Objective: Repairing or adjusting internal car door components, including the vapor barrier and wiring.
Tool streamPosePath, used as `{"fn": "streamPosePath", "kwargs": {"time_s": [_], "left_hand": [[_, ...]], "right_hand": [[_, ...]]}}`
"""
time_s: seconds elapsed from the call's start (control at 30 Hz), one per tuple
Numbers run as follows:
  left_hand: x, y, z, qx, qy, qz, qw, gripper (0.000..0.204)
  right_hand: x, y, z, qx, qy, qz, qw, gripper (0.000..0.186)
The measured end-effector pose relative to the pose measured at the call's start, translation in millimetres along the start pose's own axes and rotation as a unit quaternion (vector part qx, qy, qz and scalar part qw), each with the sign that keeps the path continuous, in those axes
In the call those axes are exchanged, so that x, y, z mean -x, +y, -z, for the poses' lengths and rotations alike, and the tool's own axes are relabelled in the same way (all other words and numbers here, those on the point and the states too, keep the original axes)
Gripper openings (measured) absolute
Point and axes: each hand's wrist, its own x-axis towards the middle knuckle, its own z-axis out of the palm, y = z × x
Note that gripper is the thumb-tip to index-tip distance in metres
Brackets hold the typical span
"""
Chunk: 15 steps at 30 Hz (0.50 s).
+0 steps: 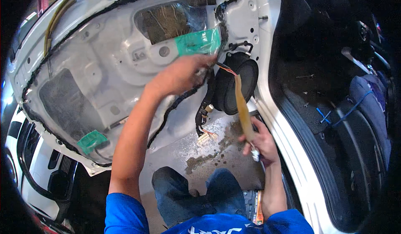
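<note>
A wire harness in a tan, tape-like sleeve (241, 104) stretches between my two hands in front of the opened car door. My left hand (181, 75), slightly blurred, is closed on the harness's upper end, where bare red and dark wires (227, 69) come out of the sleeve. Lower down, my right hand (265, 144) grips the sleeve's other end, its fingers curled round it. A small white connector (255, 153) sticks out below those fingers. Behind the harness is a round black speaker (236, 85) set in the door.
The bare inner door panel (104, 58) carries black sealant, clear film and green tape (198, 42). A black cable bundle with a pale connector (206, 138) hangs beside the speaker. The white door sill (288, 150) and dark car interior lie right. Wet patches mark the floor (200, 161).
</note>
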Motion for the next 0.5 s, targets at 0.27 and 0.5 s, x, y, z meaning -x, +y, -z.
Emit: {"fn": "streamPosePath", "kwargs": {"time_s": [0.27, 0.5], "left_hand": [[-5.6, 30.3, -11.9, -0.037, 0.108, 0.159, 0.981, 0.056], [-4.8, 6.9, -34.8, -0.235, 0.175, 0.106, 0.95, 0.035]], "right_hand": [[-16.1, -82.0, -43.8, 0.12, 0.028, 0.138, 0.983, 0.032], [-69.3, -102.8, -82.5, 0.298, -0.002, 0.512, 0.806, 0.011]]}}
